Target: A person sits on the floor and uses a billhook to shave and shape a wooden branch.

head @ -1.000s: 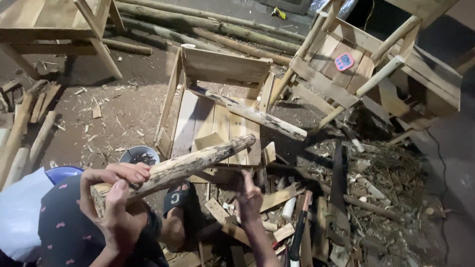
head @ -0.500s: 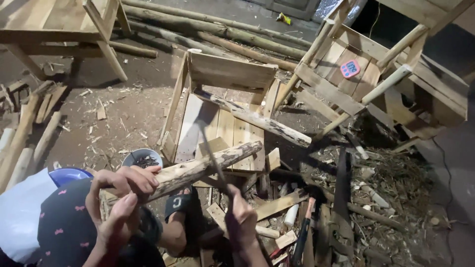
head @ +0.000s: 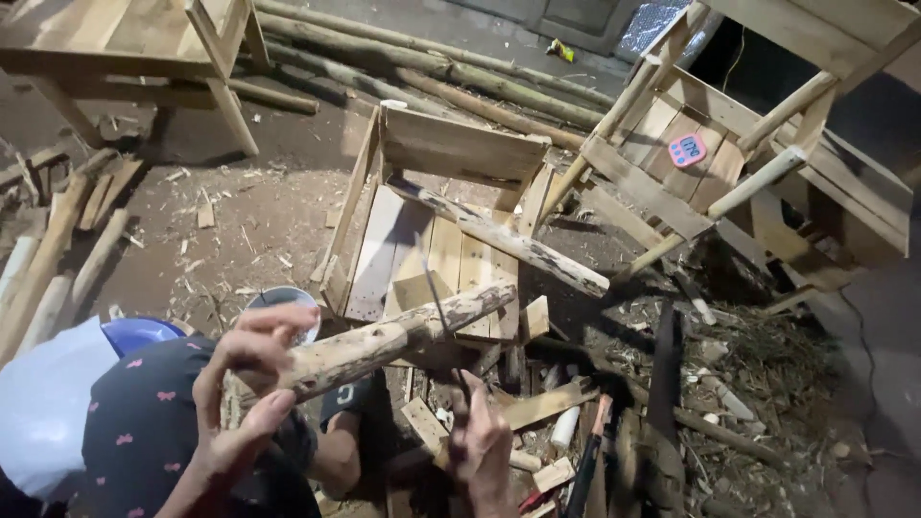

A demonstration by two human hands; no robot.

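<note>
Dirt floor (head: 240,221) workshop, littered with shavings and offcuts. Poles (head: 432,72) lie along the far edge, a wooden frame (head: 125,43) stands at the far left corner, an upturned chair frame (head: 758,125) at far right. A half-built chair (head: 451,211) lies on its back mid-floor.

Left hand (head: 245,384) is wrapped around the near end of a rough log (head: 384,345), fingers curled over it. The log is held up off the floor, tilted up toward the right, its far end over the lying chair's slats.

Right hand (head: 480,446) is closed on the handle of a thin blade (head: 436,297); the blade runs up and meets the log near its far end. Can't tell exactly what tool it is.

Small bowl (head: 283,302) sits on the floor just behind the left hand. Scrap blocks (head: 537,408) piled near the right hand.
</note>
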